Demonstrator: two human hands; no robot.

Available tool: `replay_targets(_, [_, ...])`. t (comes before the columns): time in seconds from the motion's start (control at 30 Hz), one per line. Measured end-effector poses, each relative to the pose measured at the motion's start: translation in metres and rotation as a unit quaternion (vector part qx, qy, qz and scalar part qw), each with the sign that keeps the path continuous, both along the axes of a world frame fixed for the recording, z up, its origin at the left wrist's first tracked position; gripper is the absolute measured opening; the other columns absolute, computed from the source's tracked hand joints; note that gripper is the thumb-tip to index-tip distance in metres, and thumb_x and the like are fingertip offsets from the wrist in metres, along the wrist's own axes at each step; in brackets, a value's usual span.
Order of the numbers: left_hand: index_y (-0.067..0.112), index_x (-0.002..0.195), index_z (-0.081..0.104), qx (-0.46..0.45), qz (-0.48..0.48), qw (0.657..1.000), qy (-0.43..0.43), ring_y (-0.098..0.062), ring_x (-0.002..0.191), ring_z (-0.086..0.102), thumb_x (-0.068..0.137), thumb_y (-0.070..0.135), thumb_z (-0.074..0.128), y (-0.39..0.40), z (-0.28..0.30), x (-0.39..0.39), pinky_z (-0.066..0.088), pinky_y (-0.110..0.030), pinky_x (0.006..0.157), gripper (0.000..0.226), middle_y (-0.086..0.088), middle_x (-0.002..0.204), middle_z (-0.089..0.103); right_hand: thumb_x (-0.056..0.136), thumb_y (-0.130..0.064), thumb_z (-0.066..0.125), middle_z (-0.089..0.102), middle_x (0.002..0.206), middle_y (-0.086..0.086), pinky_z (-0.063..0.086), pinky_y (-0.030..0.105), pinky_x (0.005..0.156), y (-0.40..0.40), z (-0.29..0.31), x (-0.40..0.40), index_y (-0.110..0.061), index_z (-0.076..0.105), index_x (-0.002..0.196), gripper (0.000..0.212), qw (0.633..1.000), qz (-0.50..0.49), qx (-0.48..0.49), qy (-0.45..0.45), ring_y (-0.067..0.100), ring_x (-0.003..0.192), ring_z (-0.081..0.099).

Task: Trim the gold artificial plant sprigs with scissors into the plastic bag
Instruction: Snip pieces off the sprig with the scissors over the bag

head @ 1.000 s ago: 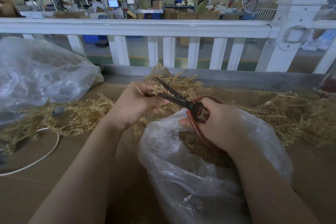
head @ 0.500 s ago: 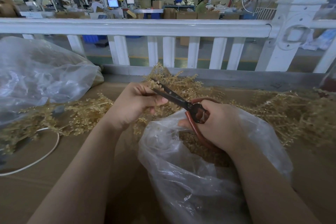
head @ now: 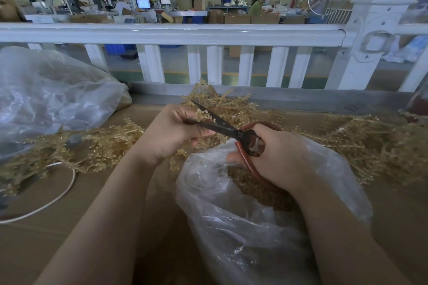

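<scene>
While right hand (head: pixel 280 157) grips scissors (head: pixel 222 126), left hand (head: pixel 171 133) pinches sprig (head: pixel 202 113), bag (head: pixel 243 227) below.

You get one view only: head cam, wide-angle, looking forward and down over your own forearms. It sits close above the table (head: pixel 58 220); your hands (head: pixel 171 132) fill the centre. Beyond, it faces the white railing (head: pixel 171 33) and the factory floor behind. Edges bend from the lens.
</scene>
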State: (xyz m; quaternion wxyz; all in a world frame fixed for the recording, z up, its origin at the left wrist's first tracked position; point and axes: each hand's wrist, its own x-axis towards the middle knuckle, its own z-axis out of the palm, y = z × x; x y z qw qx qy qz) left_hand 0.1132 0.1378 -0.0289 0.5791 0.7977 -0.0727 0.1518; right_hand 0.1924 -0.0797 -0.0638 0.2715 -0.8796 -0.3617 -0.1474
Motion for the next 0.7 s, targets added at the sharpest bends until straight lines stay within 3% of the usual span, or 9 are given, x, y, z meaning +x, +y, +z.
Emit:
replay_targets(0.1, [0.022,0.083,0.081,0.004,0.004,1.0,0.004,-0.029,0.06,0.048,0.066,0.038,0.082,-0.0003,-0.0001,-0.0001,0.042,-0.025,0.055,0.023,-0.039,0.084,0.064,0.063,-0.099,0.04,0.061,0.076,-0.019,0.049,0.019,0.061,-0.0001,-0.0002,-0.0002,-0.034,0.058,0.087,0.072,1.0,-0.002,0.001,0.005,-0.003,0.068,0.054])
replay_targets(0.2, [0.022,0.082,0.081,-0.007,-0.005,1.0,0.0,-0.031,0.062,0.049,0.066,0.035,0.083,-0.0002,0.0004,-0.0017,0.046,-0.02,0.055,0.02,-0.036,0.086,0.067,0.058,-0.101,0.037,0.063,0.078,-0.016,0.054,0.024,0.066,0.0013,0.0001,0.0002,-0.031,0.061,0.09,0.08,1.0,-0.01,-0.007,0.02,0.0,0.07,0.056])
replay_targets(0.3, [0.021,0.083,0.082,-0.008,-0.011,1.0,0.001,-0.027,0.06,0.051,0.071,0.024,0.08,-0.0006,0.0012,-0.0032,0.047,-0.019,0.054,0.013,-0.027,0.087,0.072,0.054,-0.104,0.032,0.063,0.075,-0.017,0.052,0.02,0.063,0.0024,-0.0005,-0.0002,-0.031,0.063,0.09,0.086,0.999,-0.012,-0.002,0.035,0.0,0.067,0.057])
replay_targets(0.47, [0.023,0.08,0.082,-0.025,-0.006,1.0,0.014,-0.011,0.052,0.053,0.069,0.021,0.078,-0.0032,0.0038,-0.0048,0.047,-0.019,0.051,0.012,-0.016,0.081,0.075,0.052,-0.105,0.032,0.06,0.065,-0.018,0.046,0.016,0.055,0.002,-0.002,0.0004,-0.035,0.059,0.08,0.08,0.999,-0.015,0.023,0.028,-0.002,0.06,0.055])
replay_targets(0.63, [0.022,0.083,0.082,-0.027,-0.003,0.999,0.018,-0.016,0.057,0.053,0.067,0.025,0.078,-0.0032,0.004,-0.005,0.047,-0.019,0.052,0.016,-0.024,0.087,0.072,0.051,-0.108,0.03,0.06,0.063,-0.017,0.052,0.021,0.058,0.0011,-0.0038,0.0023,-0.034,0.061,0.079,0.086,0.999,-0.006,0.039,0.032,-0.001,0.06,0.057])
replay_targets(0.7, [0.02,0.084,0.082,-0.032,-0.006,0.999,0.023,-0.012,0.056,0.054,0.067,0.024,0.078,-0.0026,0.0034,-0.0049,0.048,-0.018,0.052,0.017,-0.018,0.083,0.073,0.05,-0.109,0.029,0.059,0.063,-0.017,0.051,0.02,0.057,0.001,-0.0041,0.0028,-0.034,0.06,0.077,0.086,0.998,-0.003,0.043,0.035,-0.001,0.06,0.057])
